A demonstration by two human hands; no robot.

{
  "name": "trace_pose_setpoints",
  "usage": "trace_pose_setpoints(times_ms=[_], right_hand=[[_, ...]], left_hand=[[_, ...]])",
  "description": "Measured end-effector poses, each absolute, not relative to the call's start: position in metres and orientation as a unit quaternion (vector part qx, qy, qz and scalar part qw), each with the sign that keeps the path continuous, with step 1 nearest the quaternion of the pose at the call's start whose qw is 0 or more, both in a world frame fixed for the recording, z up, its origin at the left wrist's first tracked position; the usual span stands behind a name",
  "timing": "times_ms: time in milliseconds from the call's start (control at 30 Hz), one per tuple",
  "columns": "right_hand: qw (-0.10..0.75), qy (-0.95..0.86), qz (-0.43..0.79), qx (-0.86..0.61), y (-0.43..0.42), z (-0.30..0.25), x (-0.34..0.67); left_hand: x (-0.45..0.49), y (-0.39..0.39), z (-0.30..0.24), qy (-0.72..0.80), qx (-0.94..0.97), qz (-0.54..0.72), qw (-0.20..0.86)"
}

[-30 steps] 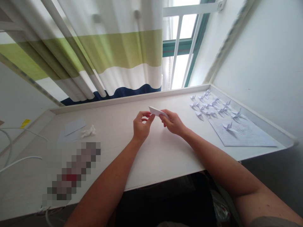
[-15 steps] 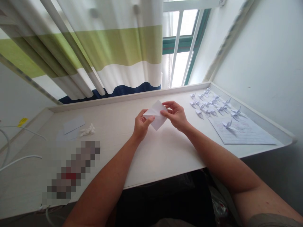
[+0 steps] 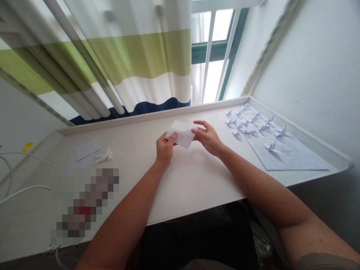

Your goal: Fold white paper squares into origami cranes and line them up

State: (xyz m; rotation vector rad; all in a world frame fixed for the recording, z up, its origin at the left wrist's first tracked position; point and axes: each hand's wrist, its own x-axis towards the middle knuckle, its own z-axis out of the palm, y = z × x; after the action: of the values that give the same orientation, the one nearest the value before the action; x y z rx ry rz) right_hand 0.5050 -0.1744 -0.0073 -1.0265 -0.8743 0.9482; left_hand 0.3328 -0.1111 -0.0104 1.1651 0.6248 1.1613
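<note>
A small piece of white paper (image 3: 184, 138) with a crease across it is held up over the middle of the white table (image 3: 185, 176). My left hand (image 3: 165, 148) grips its left side, thumb on top and fingers underneath. At the paper's right corner, the thumb and fingertips of my right hand (image 3: 206, 137) pinch the edge, with the index finger raised off it. Several folded white paper cranes (image 3: 247, 123) stand at the table's far right. One more paper crane (image 3: 272, 148) rests on a stack of lined, written sheets (image 3: 295, 159).
Loose white paper sheets (image 3: 87, 149) and a crumpled white tissue (image 3: 104, 155) lie on the left. Nearer is a pixelated, long object (image 3: 87, 204). White cables (image 3: 25, 191) cross the left edge. A raised rim (image 3: 140, 120) runs along the back, below the curtain (image 3: 146, 56).
The paper has turned from an upright diamond to a wider, flatter tilt. My left hand has shifted slightly left, and my right index finger has lifted from the paper.
</note>
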Motion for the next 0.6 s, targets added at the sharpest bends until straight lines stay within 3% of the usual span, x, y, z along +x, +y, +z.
trace_pose_setpoints(times_ms=[233,400,600], right_hand=[[0.675,-0.375,0.452,-0.446,-0.177,-0.004,0.507],[0.620,-0.411,0.485,-0.459,-0.180,0.002,0.515],[0.649,-0.392,0.447,-0.474,-0.177,-0.002,0.520]], left_hand=[[0.329,-0.109,-0.007,0.298,0.491,0.433,0.695],[0.325,-0.105,-0.005,0.282,0.496,0.426,0.702],[0.329,-0.105,-0.010,0.246,0.516,0.444,0.690]])
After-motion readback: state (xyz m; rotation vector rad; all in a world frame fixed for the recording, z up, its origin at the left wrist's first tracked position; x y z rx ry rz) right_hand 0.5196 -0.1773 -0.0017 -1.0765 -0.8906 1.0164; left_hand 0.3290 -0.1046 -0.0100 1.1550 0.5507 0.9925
